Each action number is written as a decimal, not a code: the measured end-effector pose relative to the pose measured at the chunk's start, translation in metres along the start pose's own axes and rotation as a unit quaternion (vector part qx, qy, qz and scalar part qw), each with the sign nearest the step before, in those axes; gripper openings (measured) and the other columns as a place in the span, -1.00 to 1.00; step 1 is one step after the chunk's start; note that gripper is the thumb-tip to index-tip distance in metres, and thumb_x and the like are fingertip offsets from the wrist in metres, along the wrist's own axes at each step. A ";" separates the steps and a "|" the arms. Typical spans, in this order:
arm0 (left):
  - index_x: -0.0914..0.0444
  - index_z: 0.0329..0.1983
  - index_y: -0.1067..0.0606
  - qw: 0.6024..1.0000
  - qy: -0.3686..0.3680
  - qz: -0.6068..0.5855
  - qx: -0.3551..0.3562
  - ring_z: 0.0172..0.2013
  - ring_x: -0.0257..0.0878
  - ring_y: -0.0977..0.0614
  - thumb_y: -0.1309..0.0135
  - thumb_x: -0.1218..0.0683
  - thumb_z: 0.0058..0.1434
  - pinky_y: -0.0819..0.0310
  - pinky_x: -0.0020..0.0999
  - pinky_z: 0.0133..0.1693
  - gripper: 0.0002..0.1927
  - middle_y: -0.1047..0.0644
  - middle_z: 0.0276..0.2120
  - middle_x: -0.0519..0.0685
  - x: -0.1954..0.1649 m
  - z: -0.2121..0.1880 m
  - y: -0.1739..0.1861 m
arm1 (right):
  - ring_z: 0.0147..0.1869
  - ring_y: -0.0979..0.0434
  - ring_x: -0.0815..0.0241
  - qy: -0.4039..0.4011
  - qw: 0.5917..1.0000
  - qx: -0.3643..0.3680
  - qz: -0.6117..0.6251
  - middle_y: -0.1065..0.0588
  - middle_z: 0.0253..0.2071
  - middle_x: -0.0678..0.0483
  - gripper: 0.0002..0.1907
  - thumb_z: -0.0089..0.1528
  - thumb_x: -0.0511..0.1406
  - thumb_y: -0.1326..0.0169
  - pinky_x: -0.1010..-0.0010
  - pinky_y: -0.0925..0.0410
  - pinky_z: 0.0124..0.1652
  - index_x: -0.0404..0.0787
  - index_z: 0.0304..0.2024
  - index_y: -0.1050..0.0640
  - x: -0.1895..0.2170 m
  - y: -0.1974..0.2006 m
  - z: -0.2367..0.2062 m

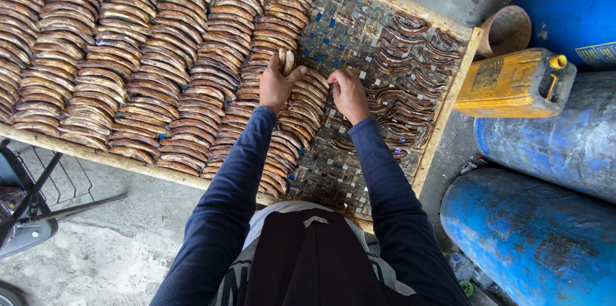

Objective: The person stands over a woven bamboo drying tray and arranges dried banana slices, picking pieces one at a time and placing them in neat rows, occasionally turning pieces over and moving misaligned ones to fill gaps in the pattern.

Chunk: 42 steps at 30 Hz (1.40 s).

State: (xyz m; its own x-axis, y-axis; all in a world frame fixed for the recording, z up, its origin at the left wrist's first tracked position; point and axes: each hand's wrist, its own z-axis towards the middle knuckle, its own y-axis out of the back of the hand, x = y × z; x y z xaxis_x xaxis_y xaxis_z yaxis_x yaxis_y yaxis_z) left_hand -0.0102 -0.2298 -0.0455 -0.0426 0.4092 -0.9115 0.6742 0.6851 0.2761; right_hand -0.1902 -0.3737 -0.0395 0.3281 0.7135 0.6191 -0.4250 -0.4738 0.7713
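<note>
A wooden-framed drying tray (449, 97) with a dark woven mat carries overlapping rows of brown sliced fruit pieces (128, 56). My left hand (276, 85) holds a couple of pale slices (286, 60) upright above one row. My right hand (348, 93) rests with curled fingers on the bare woven mat, next to a row of slices (308, 97). Darker curled strips (410, 88) lie loosely on the tray's right part. Both arms wear dark blue sleeves.
A yellow jerrycan (516, 85) lies right of the tray. Blue drums (545, 139) lie and stand at the right, with a brown pot (507, 29) behind. A metal stand (32, 197) sits at the lower left on concrete floor (115, 248).
</note>
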 end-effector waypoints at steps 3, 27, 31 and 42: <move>0.18 0.18 -0.43 0.958 0.086 -0.275 0.011 -0.06 -0.16 -0.70 -0.29 -0.13 0.28 -0.69 -0.26 -0.02 -0.48 -0.62 0.02 0.10 -0.006 0.001 0.006 | -0.07 -0.61 0.18 -0.054 0.996 -0.056 0.034 -0.52 -0.10 0.03 -0.80 0.23 -0.55 -0.05 0.37 -0.57 -0.09 -0.20 -0.17 -0.47 0.006 -0.003 0.008; 0.21 0.00 -0.55 0.818 0.217 -0.529 0.070 -0.29 -0.25 -0.68 -0.21 0.16 0.25 -0.68 -0.25 -0.29 -0.75 -0.65 -0.24 -0.05 -0.002 -0.032 0.002 | -0.15 -0.59 0.22 -0.335 0.830 0.070 0.440 -0.52 -0.15 0.07 -0.84 0.33 -0.48 -0.07 0.34 -0.55 -0.20 -0.12 -0.12 -0.51 0.016 0.002 0.060; 0.21 0.01 -0.49 0.790 0.212 -0.567 0.095 -0.31 -0.30 -0.67 -0.22 0.25 0.23 -0.64 -0.40 -0.33 -0.70 -0.62 -0.24 -0.05 -0.010 -0.032 -0.013 | -0.02 -0.57 0.23 -0.213 0.884 0.069 0.409 -0.54 -0.06 0.06 -0.85 0.31 -0.50 -0.12 0.36 -0.55 -0.01 -0.18 -0.13 -0.52 0.031 -0.014 0.071; 0.18 -0.10 -0.47 0.775 0.245 -0.570 0.120 -0.48 -0.41 -0.54 -0.18 0.27 0.27 -0.36 -0.60 -0.57 -0.80 -0.59 -0.33 -0.11 0.014 -0.071 0.016 | -0.06 -0.67 0.20 -0.147 0.975 0.018 0.166 -0.62 -0.15 0.07 -0.85 0.26 -0.42 -0.22 0.38 -0.51 -0.06 -0.21 -0.15 -0.52 0.028 -0.024 0.079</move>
State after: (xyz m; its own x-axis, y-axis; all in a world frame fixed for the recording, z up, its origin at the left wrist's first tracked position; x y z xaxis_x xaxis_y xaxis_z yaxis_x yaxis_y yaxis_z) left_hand -0.0527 -0.1701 -0.0323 -0.9469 -0.1600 -0.2788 0.1067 0.6618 -0.7421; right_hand -0.1040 -0.3831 -0.0292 0.4072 0.3407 0.8474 -0.5214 -0.6750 0.5220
